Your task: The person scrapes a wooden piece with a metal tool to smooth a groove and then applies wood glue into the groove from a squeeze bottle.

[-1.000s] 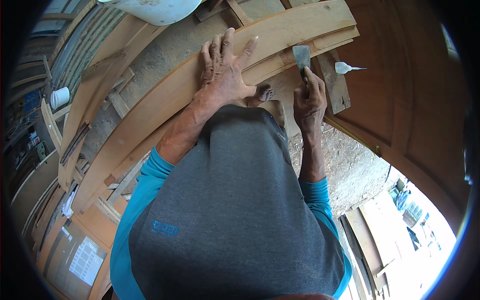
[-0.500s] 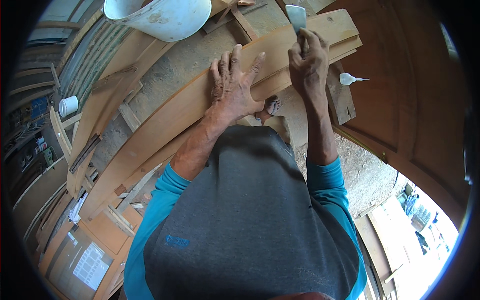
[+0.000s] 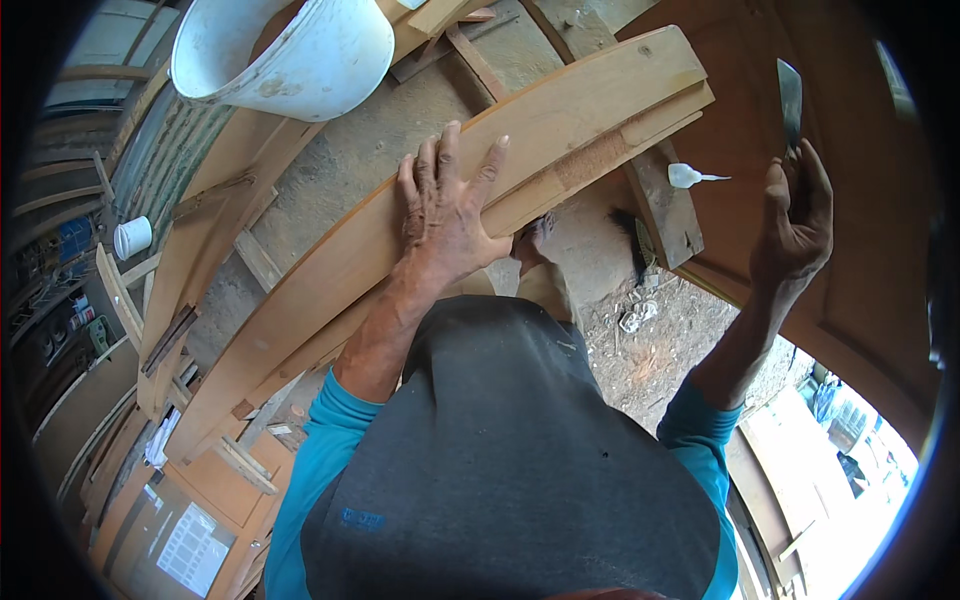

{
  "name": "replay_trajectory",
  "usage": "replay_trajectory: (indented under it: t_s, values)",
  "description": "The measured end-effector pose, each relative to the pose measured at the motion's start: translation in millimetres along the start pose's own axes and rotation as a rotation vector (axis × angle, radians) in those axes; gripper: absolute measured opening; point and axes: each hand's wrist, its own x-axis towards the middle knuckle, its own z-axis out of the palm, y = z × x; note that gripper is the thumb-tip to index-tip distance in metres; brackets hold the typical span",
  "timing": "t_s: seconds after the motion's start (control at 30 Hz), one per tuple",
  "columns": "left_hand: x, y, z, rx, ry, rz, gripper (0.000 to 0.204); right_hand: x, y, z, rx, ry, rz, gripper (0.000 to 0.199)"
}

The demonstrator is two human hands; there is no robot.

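Observation:
A long wooden door-frame-like board [image 3: 590, 95] with a stepped edge runs from the upper right to the lower left before me. My left hand [image 3: 445, 205] lies on it, fingers spread and pointing away. Raised to the right of the board, my right hand [image 3: 795, 225] grips a putty knife [image 3: 790, 95] with a flat metal blade pointing up. Its handle is mostly hidden by my fingers. Between the board's far end and my right hand is a small white bottle with a thin nozzle [image 3: 684, 176], resting near a wooden support.
A large white bucket [image 3: 330, 65] stands at the upper left beyond the board. Farther left are a small white tub [image 3: 132, 237] and several wood pieces. A wide brown panel [image 3: 850, 190] fills the right side. Wood scraps and debris [image 3: 640, 315] lie on the ground.
My right hand has swung away from the board to the right, carrying the putty knife. My left hand stays spread on the board. More of the stepped edge now shows.

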Motion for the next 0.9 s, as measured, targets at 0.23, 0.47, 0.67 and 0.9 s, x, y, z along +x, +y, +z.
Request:
replay_trajectory:
  t_s: [0.23,0.47,0.67,0.9]
  values:
    - [0.8,-2.4,-4.0,0.062,-0.051,-0.016,0.138,52.0,75.9,-38.7,0.040,-0.253,0.127,0.038]
    - [-0.4,-1.3,-5.4,0.048,-0.063,-0.043,0.132,111.3,169.8,23.6,0.013,-0.595,0.027,0.032]
    - [3.0,1.9,-1.7,0.095,-0.053,-0.041,0.124,133.9,164.1,74.4,-0.169,-0.612,-0.337,0.030]
    - [1.7,3.1,-1.4,0.109,-0.050,-0.067,0.128,144.3,171.0,96.9,-0.260,-0.690,-0.627,0.031]
